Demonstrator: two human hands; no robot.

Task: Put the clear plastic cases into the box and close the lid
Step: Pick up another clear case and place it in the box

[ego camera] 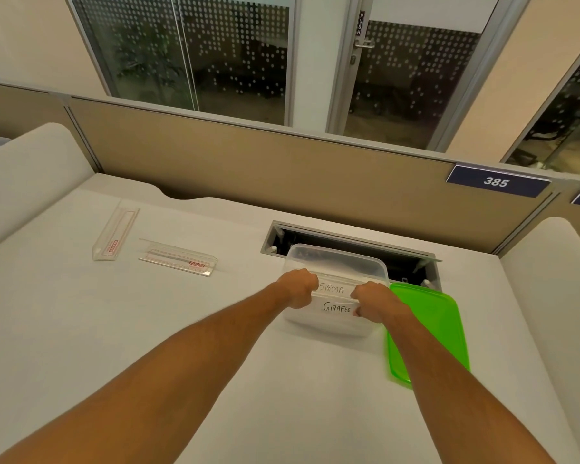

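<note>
A translucent plastic box (339,259) stands open on the white desk, with "SIGMA" and "GIRAFEE" handwritten on its near side. My left hand (298,288) and my right hand (379,301) each grip one end of a long clear plastic case (336,285), held level over the box's near rim. Two more clear cases lie on the desk to the left. One (114,234) points away from me and the other (178,259) lies crosswise. The bright green lid (429,329) lies flat on the desk, touching the box's right side.
An open cable hatch (349,239) is sunk into the desk (148,329) right behind the box. A tan partition (282,162) with a "385" sign (496,181) bounds the far edge. Padded side panels rise at the left and right.
</note>
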